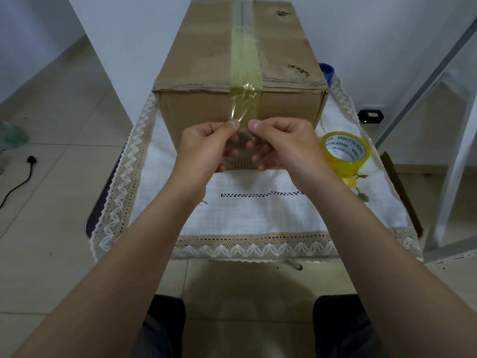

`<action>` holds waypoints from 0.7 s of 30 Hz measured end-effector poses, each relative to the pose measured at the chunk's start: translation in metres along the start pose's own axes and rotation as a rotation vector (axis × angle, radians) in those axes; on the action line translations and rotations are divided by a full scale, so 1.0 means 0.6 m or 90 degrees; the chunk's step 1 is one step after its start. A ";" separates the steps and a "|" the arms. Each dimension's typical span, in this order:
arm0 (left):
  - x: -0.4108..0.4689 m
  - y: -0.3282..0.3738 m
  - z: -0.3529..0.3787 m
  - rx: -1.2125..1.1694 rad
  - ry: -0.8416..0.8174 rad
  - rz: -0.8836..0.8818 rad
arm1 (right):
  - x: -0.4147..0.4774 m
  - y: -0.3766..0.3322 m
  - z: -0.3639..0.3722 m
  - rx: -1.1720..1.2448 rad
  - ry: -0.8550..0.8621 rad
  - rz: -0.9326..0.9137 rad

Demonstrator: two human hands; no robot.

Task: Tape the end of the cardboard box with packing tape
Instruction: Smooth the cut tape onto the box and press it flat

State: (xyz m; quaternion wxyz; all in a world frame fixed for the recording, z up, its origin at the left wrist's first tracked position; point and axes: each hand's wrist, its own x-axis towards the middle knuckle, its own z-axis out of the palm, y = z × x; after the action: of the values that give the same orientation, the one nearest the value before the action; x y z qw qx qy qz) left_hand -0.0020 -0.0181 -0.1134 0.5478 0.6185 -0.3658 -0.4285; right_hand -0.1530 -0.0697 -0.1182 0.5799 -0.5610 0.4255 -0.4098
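A brown cardboard box [206, 47] stands on a small table covered with a white lace-edged cloth [258, 210]. A yellowish strip of tape [245, 58] runs along the top seam and hangs over the near edge as a loose, clear tail. My left hand [204, 146] and my right hand [281, 143] pinch that loose end between thumbs and fingers, right in front of the box's near face. The tail looks crinkled and only partly stuck to the face. A yellow roll of packing tape [344, 153] lies on the cloth to the right of my right hand.
A blue object [327, 71] peeks out behind the box's right corner. A black plug and cable [23, 171] lie on the tiled floor at left. A white metal frame [451, 140] stands at right, with a small black device [371, 116] by the wall.
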 end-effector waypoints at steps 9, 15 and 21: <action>-0.003 -0.002 0.005 -0.177 0.015 0.009 | -0.001 0.001 -0.004 -0.029 -0.008 0.015; 0.002 -0.010 0.008 -0.165 -0.012 -0.028 | -0.001 0.002 -0.005 -0.023 -0.014 0.022; -0.003 -0.003 0.011 -0.218 -0.127 -0.144 | 0.002 0.005 -0.008 -0.040 -0.009 0.023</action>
State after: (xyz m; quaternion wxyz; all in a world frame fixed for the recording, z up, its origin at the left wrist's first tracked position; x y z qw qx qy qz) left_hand -0.0091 -0.0184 -0.1150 0.5544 0.5082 -0.2680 -0.6022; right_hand -0.1572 -0.0722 -0.1213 0.5723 -0.5740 0.4440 -0.3820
